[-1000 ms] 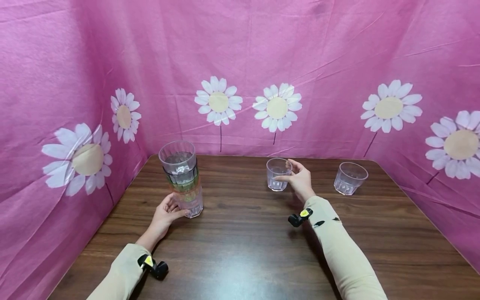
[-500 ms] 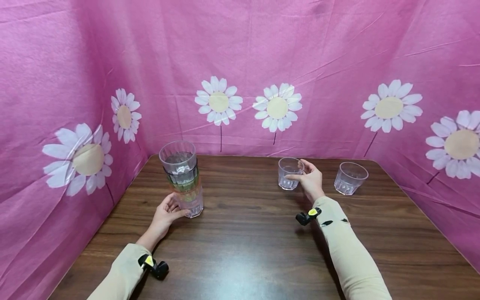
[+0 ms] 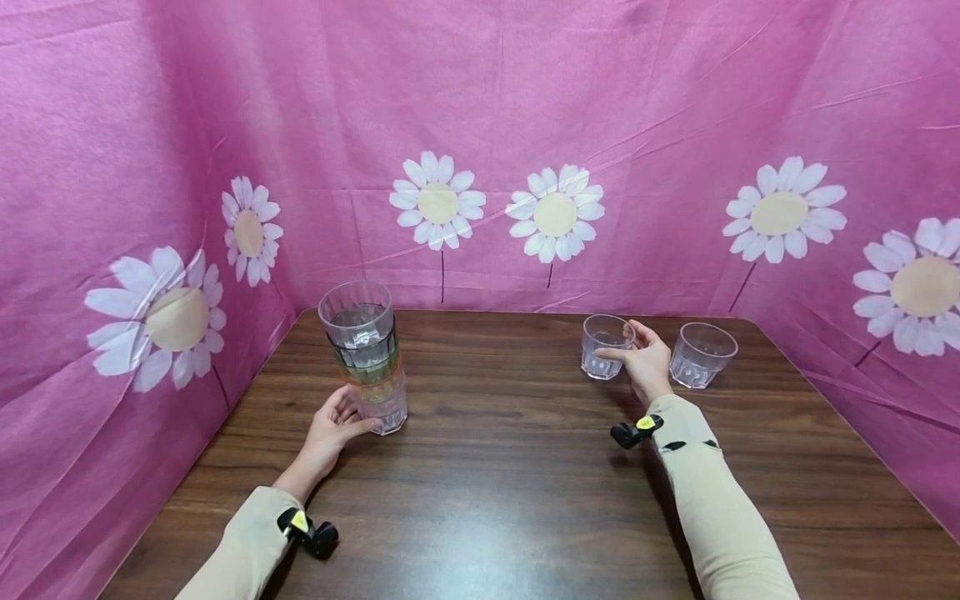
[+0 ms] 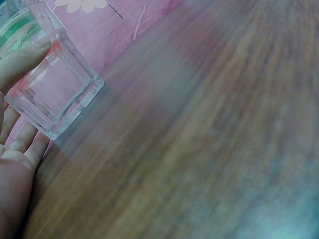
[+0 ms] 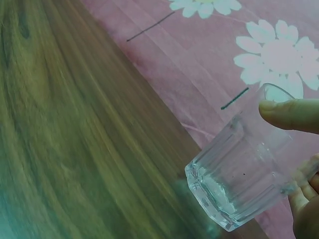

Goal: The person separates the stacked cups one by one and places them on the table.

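Note:
At the left of the table stands an upright stack of several nested tumblers (image 3: 362,354), with clear, dark, green and orange tints. My left hand (image 3: 330,431) holds its lowest tumbler, thumb in front and fingers behind; the left wrist view shows that tumbler's clear base (image 4: 60,99). Toward the back right, my right hand (image 3: 647,360) grips a clear tumbler (image 3: 598,354) by its right side, thumb at the near wall. This tumbler is upright and looks hollow in the right wrist view; whether its base touches the table I cannot tell. Its far-side fingers are partly hidden.
A second clear tumbler (image 3: 701,358) stands upright just right of my right hand, near the table's back right corner. The brown wooden table (image 3: 480,450) is enclosed by a pink cloth (image 3: 480,100) printed with daisies at the back and sides.
My right hand has moved steadily to the right with the clear tumbler, now close beside the standing tumbler. The left hand and the stack have stayed in place.

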